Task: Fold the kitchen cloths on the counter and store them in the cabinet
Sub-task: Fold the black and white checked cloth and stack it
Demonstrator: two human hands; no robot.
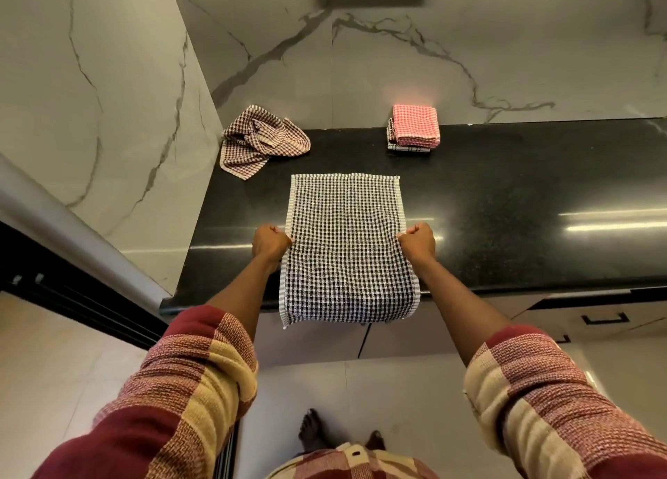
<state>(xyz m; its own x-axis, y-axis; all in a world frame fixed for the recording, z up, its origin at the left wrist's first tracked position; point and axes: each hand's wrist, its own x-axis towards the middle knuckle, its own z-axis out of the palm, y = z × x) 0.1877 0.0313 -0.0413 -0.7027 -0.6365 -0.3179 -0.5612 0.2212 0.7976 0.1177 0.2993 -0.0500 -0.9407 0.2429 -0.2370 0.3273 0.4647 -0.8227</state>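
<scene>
Gripping the black-checked cloth [348, 247] by its side edges, left hand [270, 242] and right hand [417, 242], no writing legible.

Just one cam here, head-mounted wide-angle, looking fwd and steeply down from above the person's own arms. It faces the marble backsplash [397, 63] across the black counter [505, 197], close enough that both forearms fill the lower frame, w/ bare feet [314, 431] on the floor at the bottom edge. Edges bend from the lens.

Black-white checked cloth [348, 240]; red-checked stack [414, 127]; black counter [523, 197].
</scene>
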